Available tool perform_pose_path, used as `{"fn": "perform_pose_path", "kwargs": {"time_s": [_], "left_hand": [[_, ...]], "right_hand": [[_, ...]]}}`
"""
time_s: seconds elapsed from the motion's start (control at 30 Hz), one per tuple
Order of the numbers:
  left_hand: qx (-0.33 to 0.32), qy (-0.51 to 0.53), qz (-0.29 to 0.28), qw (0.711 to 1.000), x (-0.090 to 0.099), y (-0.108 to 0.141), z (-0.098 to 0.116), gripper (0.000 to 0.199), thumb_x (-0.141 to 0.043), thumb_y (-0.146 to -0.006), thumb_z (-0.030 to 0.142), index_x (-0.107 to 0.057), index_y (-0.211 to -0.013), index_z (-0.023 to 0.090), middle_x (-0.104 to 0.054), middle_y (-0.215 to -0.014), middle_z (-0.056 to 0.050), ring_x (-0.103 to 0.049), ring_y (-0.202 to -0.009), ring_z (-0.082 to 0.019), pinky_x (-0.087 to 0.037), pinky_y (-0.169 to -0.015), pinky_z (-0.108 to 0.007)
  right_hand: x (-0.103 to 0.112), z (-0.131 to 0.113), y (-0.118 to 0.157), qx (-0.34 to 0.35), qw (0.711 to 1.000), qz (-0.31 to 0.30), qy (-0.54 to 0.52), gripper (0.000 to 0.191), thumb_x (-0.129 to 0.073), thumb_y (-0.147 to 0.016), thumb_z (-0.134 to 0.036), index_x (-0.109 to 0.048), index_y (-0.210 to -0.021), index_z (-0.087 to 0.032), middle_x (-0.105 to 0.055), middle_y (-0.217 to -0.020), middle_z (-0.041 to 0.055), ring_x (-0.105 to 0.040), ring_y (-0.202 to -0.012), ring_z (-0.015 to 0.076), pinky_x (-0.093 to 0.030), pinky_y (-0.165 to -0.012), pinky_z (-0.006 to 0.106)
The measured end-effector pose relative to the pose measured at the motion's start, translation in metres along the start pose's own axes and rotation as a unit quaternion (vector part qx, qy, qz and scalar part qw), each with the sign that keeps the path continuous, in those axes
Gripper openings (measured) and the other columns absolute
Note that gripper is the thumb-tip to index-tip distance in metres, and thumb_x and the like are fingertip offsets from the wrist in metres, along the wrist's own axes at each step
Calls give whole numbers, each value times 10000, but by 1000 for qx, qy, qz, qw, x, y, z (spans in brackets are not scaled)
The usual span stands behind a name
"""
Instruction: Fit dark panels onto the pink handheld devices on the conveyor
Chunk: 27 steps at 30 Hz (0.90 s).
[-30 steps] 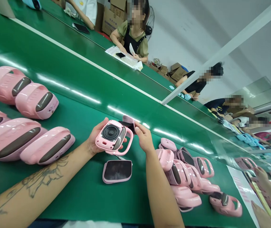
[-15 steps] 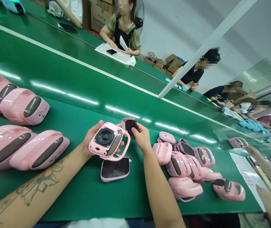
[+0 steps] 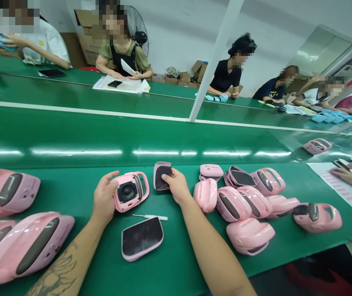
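My left hand point(image 3: 104, 198) grips the left side of a pink plastic speaker housing point(image 3: 129, 191), which lies on the green belt with its round black driver facing up. My right hand point(image 3: 176, 186) rests its fingers on a small pink panel with a dark pad point(image 3: 162, 176), just right of the housing. Below them lies a larger pink panel with a dark mesh face point(image 3: 142, 238). A small white-handled screwdriver point(image 3: 150, 217) lies between that panel and the housing. Pink speakers point(image 3: 233, 204) are clustered to the right, and larger ones point(image 3: 30, 246) lie to the left.
A green conveyor belt point(image 3: 71, 193) runs across the view. Beyond a glass partition point(image 3: 256, 142), co-workers sit at a second green belt point(image 3: 71, 86) with papers, a phone and blue items. Cardboard boxes point(image 3: 182, 77) and a fan point(image 3: 137, 31) stand behind them.
The view has swung level. Both hands have come down to the belt, lowering the housing from mid-air, and the small panel now sits beside it instead of being lifted by my right hand.
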<state>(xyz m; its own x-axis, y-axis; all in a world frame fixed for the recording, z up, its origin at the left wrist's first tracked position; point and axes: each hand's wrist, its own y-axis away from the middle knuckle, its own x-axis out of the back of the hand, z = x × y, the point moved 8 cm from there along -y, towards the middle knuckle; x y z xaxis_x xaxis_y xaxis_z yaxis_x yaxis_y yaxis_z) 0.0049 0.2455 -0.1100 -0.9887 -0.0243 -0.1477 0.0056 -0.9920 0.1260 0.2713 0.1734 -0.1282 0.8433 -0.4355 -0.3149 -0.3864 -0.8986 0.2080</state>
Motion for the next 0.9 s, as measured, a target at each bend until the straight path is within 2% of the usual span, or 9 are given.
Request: {"fn": "perform_pose_path", "kwargs": {"time_s": [0.07,0.13,0.2,0.3,0.37,0.43,0.57,0.73,0.9], "left_hand": [[-92,-103,13,990,6,-2,18,379,-752,-802,437,-790,-1092,197,-812,-1127,-92,-761,-1063,-297,-631,-932,-397],[-196,-206,14,959,5,3,41,291,-677,-886,389,-806,-1078,213,-787,-1315,-99,-711,-1282,-327,-546,-1151,-464],[-282,-276,-6,919,-4,17,63,271,-660,-923,361,-802,-1111,227,-779,-1352,-96,-688,-1340,-334,-490,-1223,-501],[-377,-344,-51,858,-29,50,92,377,-757,-878,429,-785,-1194,225,-793,-1290,-114,-710,-1271,-356,-514,-1187,-529],[-344,-347,-93,867,-43,64,95,550,-831,-825,486,-749,-1306,233,-810,-1221,-98,-761,-1109,-325,-598,-1063,-491],[-276,-321,-121,898,-52,69,90,503,-847,-817,476,-769,-1263,258,-828,-1161,-65,-783,-977,-274,-654,-915,-407],[-199,-229,-62,951,-45,68,78,191,-793,-828,368,-804,-957,227,-831,-949,-40,-771,-772,-206,-661,-722,-306],[-120,-135,9,984,-27,63,60,255,-790,-784,339,-804,-979,175,-803,-821,-47,-699,-569,-163,-574,-473,-233],[-110,-100,14,989,-23,64,61,302,-813,-812,355,-835,-1038,156,-801,-799,-59,-716,-586,-179,-581,-471,-231]], "right_hand": [[-4,-5,3,-1,1000,-13,7,419,-808,-678,-379,-755,-1057,-207,-856,-1067,62,-801,-941,258,-671,-833,415],[-10,-11,8,0,999,-29,23,417,-793,-700,-392,-755,-1074,-212,-852,-1081,62,-794,-943,263,-666,-803,408],[-18,-21,16,4,998,-51,45,397,-788,-725,-377,-763,-1087,-215,-851,-1088,58,-788,-957,261,-658,-844,417],[-37,-37,33,15,992,-100,76,354,-807,-738,-304,-790,-1080,-216,-850,-1089,43,-783,-1017,251,-618,-992,424],[-51,-46,45,21,986,-140,91,353,-805,-751,-268,-802,-1102,-223,-850,-1097,37,-783,-1042,250,-605,-1023,420],[-64,-51,56,24,978,-178,107,366,-782,-786,-258,-800,-1151,-233,-848,-1114,35,-785,-1054,249,-610,-1017,416],[-74,-50,65,32,968,-207,140,510,-777,-802,-255,-748,-1311,-247,-826,-1242,50,-774,-1152,255,-600,-1057,421],[-70,-42,62,44,959,-200,193,579,-751,-811,-253,-709,-1388,-231,-774,-1377,84,-729,-1261,276,-559,-1120,452],[-69,-41,61,39,970,-169,171,457,-699,-823,-245,-756,-1275,-212,-804,-1283,85,-744,-1202,267,-568,-1092,437]]}}
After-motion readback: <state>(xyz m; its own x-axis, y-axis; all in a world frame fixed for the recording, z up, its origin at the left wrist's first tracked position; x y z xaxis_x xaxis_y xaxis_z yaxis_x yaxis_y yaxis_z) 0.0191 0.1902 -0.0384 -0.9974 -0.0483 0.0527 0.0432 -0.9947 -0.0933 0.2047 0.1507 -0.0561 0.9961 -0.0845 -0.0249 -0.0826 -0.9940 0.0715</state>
